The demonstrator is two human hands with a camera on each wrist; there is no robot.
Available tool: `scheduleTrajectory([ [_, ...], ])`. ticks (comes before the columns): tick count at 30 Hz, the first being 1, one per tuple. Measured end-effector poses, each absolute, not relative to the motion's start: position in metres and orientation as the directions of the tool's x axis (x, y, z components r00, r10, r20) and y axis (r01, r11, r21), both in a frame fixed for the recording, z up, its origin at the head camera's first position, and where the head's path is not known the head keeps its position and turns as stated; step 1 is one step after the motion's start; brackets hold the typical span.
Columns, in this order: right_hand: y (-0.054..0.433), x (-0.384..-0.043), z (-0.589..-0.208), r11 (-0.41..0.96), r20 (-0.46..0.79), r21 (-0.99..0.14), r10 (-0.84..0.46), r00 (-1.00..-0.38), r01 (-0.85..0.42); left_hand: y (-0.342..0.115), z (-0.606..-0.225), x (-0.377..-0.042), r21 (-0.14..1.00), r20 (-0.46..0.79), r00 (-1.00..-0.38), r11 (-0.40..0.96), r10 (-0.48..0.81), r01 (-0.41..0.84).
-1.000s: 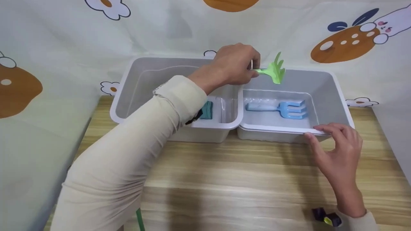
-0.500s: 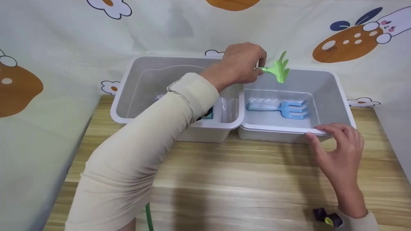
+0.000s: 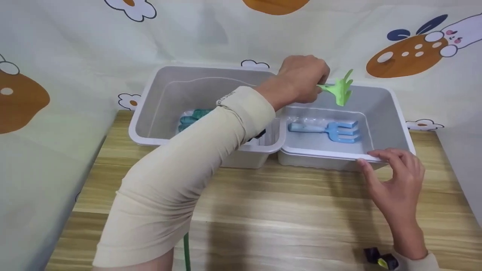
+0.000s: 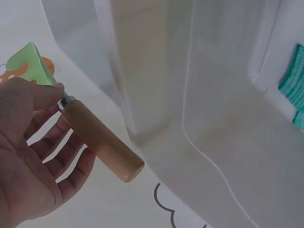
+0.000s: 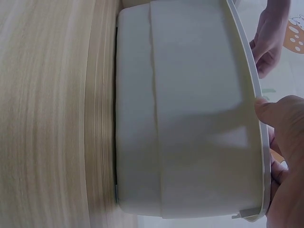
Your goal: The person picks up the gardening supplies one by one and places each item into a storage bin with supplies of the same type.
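Observation:
My left hand (image 3: 314,88) grips a small green rake (image 3: 339,90) by its wooden handle (image 4: 99,140) and holds it in the air over the back of the right white bin (image 3: 399,109). The left wrist view shows my fingers (image 4: 42,95) curled round the handle, with the green head (image 4: 33,61) beyond them. A blue hand fork (image 3: 331,130) lies flat on the floor of that bin. My right hand (image 3: 371,158) pinches the bin's front rim near its right corner, thumb (image 5: 280,118) on the outer wall (image 5: 185,109). A teal tool (image 3: 192,114) lies in the left white bin (image 3: 150,109).
The two bins stand side by side at the back of a wooden table (image 3: 286,210), against a cartoon-print cloth (image 3: 75,49) that also hangs at the left. A green cord (image 3: 186,252) hangs at the front edge. A small dark object (image 3: 380,258) sits by my right wrist.
My left hand has carried the green rake to the right, further over the right bin. The arm's shift uncovers the teal tool in the left bin. My right hand stays on the rim.

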State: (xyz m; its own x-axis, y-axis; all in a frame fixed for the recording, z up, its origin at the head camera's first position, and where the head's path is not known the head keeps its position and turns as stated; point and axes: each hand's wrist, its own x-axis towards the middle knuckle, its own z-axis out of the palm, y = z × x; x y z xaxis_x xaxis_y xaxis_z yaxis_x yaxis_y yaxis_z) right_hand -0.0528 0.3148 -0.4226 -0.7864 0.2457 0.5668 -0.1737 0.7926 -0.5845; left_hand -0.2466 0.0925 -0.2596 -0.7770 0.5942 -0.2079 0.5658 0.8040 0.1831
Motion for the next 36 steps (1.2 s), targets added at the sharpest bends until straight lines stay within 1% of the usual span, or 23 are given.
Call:
scheduleTrajectory([
  [5,0.315,-0.052,-0.424,0.797,0.57,-0.58,0.248,-0.783,-0.17,0.102,-0.264,-0.246,0.163,-0.212,-0.769,0.798,0.603,0.581],
  [13,0.313,-0.05,-0.421,0.791,0.532,-0.595,0.257,-0.807,-0.14,0.116,-0.269,-0.244,0.132,-0.196,-0.761,0.786,0.618,0.604],
  [19,0.313,-0.052,-0.422,0.792,0.553,-0.59,0.251,-0.794,-0.16,0.126,-0.271,-0.243,0.118,-0.194,-0.767,0.791,0.612,0.601],
  [23,0.312,-0.053,-0.423,0.795,0.579,-0.579,0.247,-0.777,-0.179,0.129,-0.275,-0.244,0.107,-0.187,-0.758,0.78,0.625,0.616],
  [28,0.313,-0.054,-0.423,0.8,0.578,-0.573,0.238,-0.78,-0.181,0.134,-0.283,-0.245,0.092,-0.197,-0.759,0.782,0.621,0.616],
  [32,0.314,-0.052,-0.423,0.797,0.573,-0.577,0.242,-0.783,-0.176,0.14,-0.289,-0.248,0.043,-0.201,-0.766,0.787,0.61,0.615],
  [36,0.314,-0.053,-0.424,0.8,0.583,-0.57,0.234,-0.778,-0.186,0.141,-0.292,-0.251,-0.029,-0.17,-0.783,0.792,0.598,0.61],
])
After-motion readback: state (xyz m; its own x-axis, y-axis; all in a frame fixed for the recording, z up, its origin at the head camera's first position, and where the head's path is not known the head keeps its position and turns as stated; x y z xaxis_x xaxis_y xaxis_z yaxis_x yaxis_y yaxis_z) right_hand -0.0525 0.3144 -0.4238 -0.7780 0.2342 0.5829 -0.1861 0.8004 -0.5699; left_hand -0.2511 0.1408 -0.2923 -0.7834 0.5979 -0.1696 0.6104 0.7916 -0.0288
